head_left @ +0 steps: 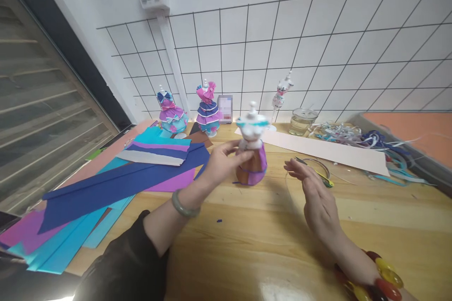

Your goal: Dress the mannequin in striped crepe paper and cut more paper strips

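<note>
My left hand (pixel 221 167) is closed around the waist of a small white dress form (pixel 252 128), its fingers and thumb pinching it from the left. The form stands upright, blurred, with a turquoise band at the chest and a purple and brown paper skirt (pixel 258 167) below. To its right, my right hand (pixel 318 200) hovers over the table with fingers stretched out, holding nothing. Yellow-handled scissors (pixel 327 181) lie partly behind the right hand, near a thin ring-shaped band.
Blue, turquoise and purple crepe paper strips (pixel 123 178) cover the table's left. Two dressed forms (pixel 173 115), a bare dress form (pixel 282 91) and a glass of liquid (pixel 302 122) stand at the back. A pale paper strip (pixel 332 150) and ribbon scraps (pixel 342 131) lie right.
</note>
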{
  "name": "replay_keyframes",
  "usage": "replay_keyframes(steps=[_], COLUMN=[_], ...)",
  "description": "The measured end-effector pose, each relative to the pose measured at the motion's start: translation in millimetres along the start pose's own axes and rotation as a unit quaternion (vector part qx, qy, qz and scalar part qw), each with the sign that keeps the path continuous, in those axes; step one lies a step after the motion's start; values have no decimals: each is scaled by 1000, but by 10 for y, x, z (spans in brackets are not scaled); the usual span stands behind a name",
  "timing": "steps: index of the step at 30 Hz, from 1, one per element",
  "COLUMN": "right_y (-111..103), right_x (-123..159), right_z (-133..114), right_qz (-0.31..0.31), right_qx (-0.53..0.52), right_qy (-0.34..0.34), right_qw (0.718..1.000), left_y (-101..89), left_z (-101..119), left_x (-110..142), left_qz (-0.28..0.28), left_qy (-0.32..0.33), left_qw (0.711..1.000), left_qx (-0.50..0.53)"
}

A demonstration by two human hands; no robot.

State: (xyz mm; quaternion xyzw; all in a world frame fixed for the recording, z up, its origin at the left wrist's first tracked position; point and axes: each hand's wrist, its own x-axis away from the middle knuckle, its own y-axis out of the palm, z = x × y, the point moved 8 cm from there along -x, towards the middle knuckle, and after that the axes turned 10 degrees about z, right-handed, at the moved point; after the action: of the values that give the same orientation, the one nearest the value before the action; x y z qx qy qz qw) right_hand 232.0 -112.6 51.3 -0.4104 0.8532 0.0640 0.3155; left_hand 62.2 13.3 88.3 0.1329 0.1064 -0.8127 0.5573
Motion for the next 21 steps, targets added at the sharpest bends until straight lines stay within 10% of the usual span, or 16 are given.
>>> replay_keyframes(steps=[8,21], right_y=[98,201], right_x=[25,70], right_z=[332,377], right_qz=[-15,-60], right_qx=[-15,2], right_qy=[98,120], right_qw=[995,991], left_y=[-457,-303], left_z=[-419,-383], left_x=[-341,-324], left_qz=[133,59], left_qy=[13,10], left_qw=[988,997], left_qx=[78,42])
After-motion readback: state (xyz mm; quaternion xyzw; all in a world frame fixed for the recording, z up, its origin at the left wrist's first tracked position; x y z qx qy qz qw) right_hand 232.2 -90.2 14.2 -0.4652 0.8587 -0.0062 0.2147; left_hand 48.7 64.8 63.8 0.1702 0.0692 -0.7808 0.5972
